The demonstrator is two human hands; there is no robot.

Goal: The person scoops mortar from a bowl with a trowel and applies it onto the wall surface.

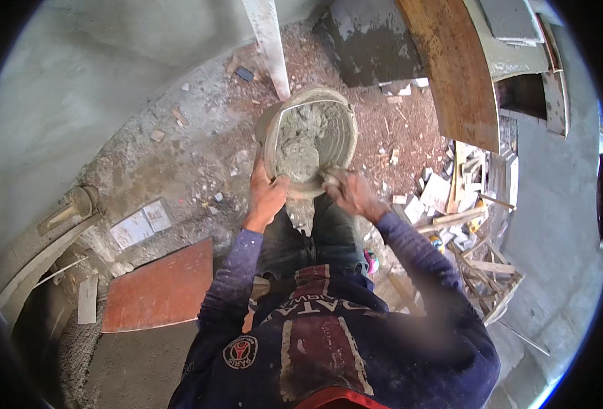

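A round, mortar-crusted bucket (pixel 348 129) is held tilted in front of my body, with wet grey mortar (pixel 296 153) inside and a thin band or handle across its top. My left hand (pixel 267 191) grips the bucket's lower left side, thumb near the rim. My right hand (pixel 349 192) is closed at the lower right rim, its fingertips greyish with mortar; whether it also holds something small there is unclear. Both forearms are in long dark sleeves, and my legs show below the bucket.
A vertical pale post (pixel 267 41) stands ahead. A curved wooden panel (pixel 458 75) is at upper right, above scrap wood and rubble (pixel 451 198). A red board (pixel 157 286) and white tiles (pixel 141 225) lie at lower left. Rendered walls (pixel 83 82) curve along both sides.
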